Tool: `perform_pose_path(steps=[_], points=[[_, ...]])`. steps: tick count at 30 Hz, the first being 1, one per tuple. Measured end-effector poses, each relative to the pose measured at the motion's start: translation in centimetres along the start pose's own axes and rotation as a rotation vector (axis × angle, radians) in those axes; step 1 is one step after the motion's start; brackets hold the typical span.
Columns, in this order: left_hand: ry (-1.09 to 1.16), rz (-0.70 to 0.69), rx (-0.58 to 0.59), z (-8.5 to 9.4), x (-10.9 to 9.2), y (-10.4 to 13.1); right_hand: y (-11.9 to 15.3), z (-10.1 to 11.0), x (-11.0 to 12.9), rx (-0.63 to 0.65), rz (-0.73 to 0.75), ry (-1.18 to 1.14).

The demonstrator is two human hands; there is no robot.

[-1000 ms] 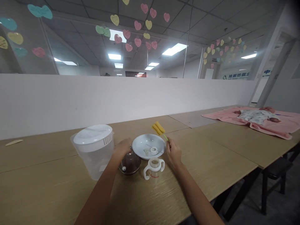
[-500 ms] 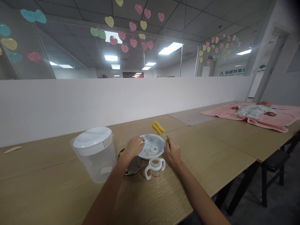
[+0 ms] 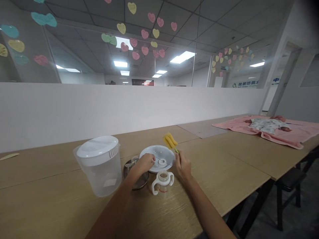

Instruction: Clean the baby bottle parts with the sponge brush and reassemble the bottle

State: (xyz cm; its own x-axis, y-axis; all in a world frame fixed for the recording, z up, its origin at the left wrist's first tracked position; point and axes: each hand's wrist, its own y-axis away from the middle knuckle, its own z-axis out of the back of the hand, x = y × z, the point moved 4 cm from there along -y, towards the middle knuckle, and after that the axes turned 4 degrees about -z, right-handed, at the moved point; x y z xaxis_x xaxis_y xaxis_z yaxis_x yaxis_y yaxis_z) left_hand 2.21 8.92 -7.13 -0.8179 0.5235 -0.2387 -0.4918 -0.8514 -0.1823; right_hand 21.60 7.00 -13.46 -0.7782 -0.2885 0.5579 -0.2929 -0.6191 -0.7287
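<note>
My right hand [image 3: 183, 165] is wrapped round the green handle of a sponge brush [image 3: 170, 140], its yellow sponge head tilted up above the bowl's far right rim. My left hand [image 3: 147, 162] is closed with its fingertips pinched over the left side of a white bowl [image 3: 146, 153]; what they hold is too small to make out. A white ring-shaped cap [image 3: 162, 163] lies in the bowl, and a thin line crosses it near my left fingertips. Nearer me stands a clear baby bottle [image 3: 163, 184] with white side handles, its top uncovered.
Left of the bowl, a dark round tray [image 3: 142, 183] carries small clear items, partly behind my left wrist. A lidded clear pitcher [image 3: 104, 172] stands farther left. At the far right a baby doll [image 3: 265, 125] lies on a pink cloth [image 3: 294, 141]. A white wall [image 3: 99, 109] bounds the table.
My left hand has come lower and nearer over the bowl's left side; the small clear piece beside the cap no longer shows. The brush is slightly lower. The view has shifted a little.
</note>
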Motion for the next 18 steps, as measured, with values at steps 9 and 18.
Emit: perform_pose_path(steps=[9, 18], points=[[0.607, -0.141, -0.296, 7.2, -0.9, 1.4, -0.2, -0.7, -0.2, -0.023, 0.15, 0.194], [-0.085, 0.101, -0.053, 8.3, 0.4, 3.4, -0.2, -0.2, -0.2, -0.135, 0.177, 0.243]])
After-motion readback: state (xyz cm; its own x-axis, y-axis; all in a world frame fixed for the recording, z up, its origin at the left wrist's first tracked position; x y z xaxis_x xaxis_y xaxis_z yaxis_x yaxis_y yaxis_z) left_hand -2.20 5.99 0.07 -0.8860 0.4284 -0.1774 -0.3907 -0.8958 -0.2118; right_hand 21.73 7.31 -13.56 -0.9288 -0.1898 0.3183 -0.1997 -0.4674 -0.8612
